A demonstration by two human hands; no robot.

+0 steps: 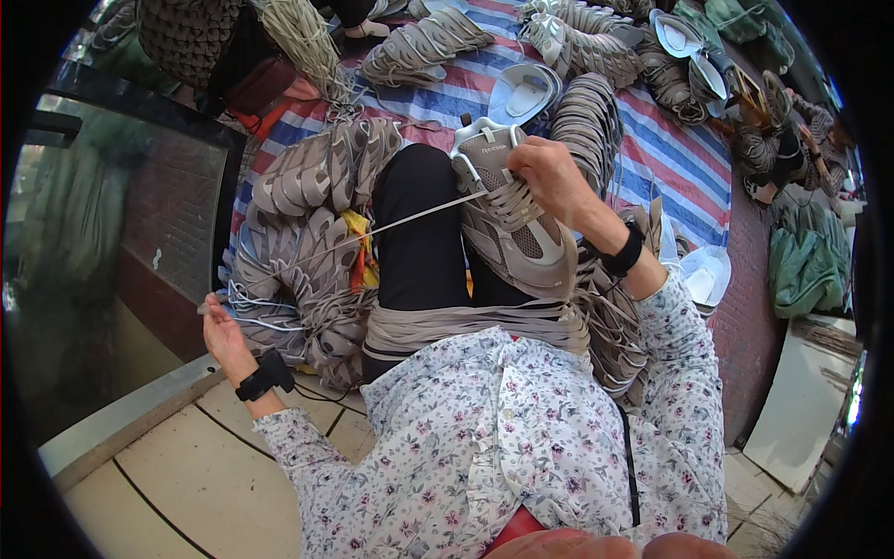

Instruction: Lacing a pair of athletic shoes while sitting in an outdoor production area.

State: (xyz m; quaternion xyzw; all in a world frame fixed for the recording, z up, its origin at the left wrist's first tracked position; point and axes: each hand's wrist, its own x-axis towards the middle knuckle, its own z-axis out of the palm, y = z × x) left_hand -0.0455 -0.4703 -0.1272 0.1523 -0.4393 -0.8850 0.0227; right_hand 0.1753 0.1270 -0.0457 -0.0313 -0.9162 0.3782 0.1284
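Note:
A grey-beige shoe upper [521, 233] with mesh panels and white trim lies over my right knee, its tongue end pointing away from me. My right hand [556, 184] is closed at the edge of its eyelets, near the tongue. From the lacing, a pale shoelace [410, 219] runs taut across my left thigh down to the left. My left hand [226, 334], stretched far out to that side, pinches the lace's end. Across my lap lies a thick bundle of beige laces [475, 328].
Stacks of nested shoe uppers [317, 168] crowd my left leg, with another stack [589, 121] beyond my right. They lie on a striped tarp [684, 177]. A glass door [121, 214] stands at the left; a green bag [808, 256] and white board [801, 410] are right.

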